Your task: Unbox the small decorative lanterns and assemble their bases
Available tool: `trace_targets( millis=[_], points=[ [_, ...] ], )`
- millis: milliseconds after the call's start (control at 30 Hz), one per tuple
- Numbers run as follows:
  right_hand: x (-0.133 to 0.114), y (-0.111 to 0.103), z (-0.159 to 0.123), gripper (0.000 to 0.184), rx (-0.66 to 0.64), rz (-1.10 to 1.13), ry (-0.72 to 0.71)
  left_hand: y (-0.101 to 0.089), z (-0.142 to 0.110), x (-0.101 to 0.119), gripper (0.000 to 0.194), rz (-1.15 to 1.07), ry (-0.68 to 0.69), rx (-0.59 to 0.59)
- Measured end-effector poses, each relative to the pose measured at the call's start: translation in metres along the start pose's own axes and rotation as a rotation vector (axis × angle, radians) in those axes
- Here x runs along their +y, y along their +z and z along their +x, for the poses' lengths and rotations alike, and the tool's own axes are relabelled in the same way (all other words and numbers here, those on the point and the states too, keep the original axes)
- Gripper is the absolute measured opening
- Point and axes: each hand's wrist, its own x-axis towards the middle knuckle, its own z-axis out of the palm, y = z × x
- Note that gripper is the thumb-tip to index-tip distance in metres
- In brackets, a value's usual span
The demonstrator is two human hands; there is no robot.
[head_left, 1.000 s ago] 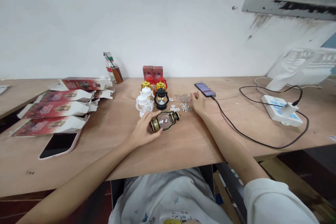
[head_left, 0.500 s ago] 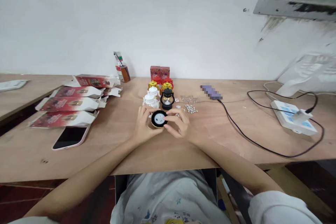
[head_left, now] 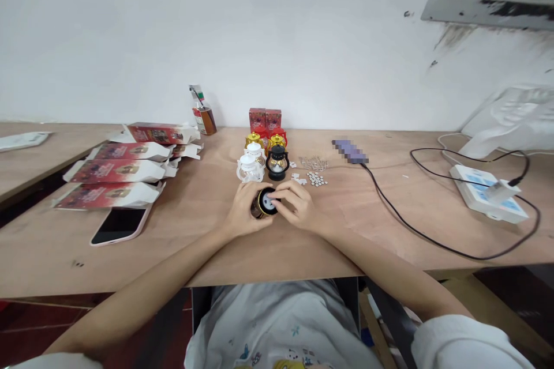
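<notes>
Both hands meet over a small black-and-gold lantern (head_left: 265, 203) lying on its side near the front middle of the wooden table (head_left: 303, 242), its round base turned toward the camera. The left hand (head_left: 243, 214) wraps the lantern body from the 9 o'clock side, fingers curled close together around it. The right hand (head_left: 298, 206) comes in from 3 o'clock, thumb and forefinger pinching at the pale centre of the base, the other fingers bent and loosely together. At 12 o'clock from the lantern, just beyond the hands, stand a white lantern (head_left: 250, 169) and a black lantern (head_left: 277, 163), with gold ones behind. Small silver discs (head_left: 317, 180) lie at 1 o'clock. A phone (head_left: 120, 225) lies at 9 o'clock, well apart, and red boxes (head_left: 113, 170) at 10 o'clock
</notes>
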Motion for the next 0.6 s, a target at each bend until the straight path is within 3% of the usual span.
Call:
trace_targets(
  millis=[200, 333, 433, 533, 600],
  points=[
    [0.007, 0.006, -0.001, 0.015, -0.012, 0.073, 0.065, 0.005, 0.001, 0.004, 0.045, -0.075, -0.135, -0.034],
    [0.026, 0.005, -0.002, 0.016, 0.132, 0.126, 0.333, 0.004, 0.002, 0.0, 0.046, -0.133, -0.197, -0.004],
    [0.061, -0.006, -0.005, 0.017, 0.231, 0.012, 0.585, 0.002, 0.002, -0.003, 0.045, -0.13, -0.22, 0.015],
    [0.103, -0.014, -0.006, 0.019, 0.139, -0.127, 0.749, 0.002, 0.001, -0.005, 0.046, -0.123, -0.204, 0.009],
    [0.126, -0.014, -0.003, 0.017, -0.062, -0.152, 0.819, 0.003, 0.001, -0.005, 0.046, -0.119, -0.188, 0.004]
  ],
)
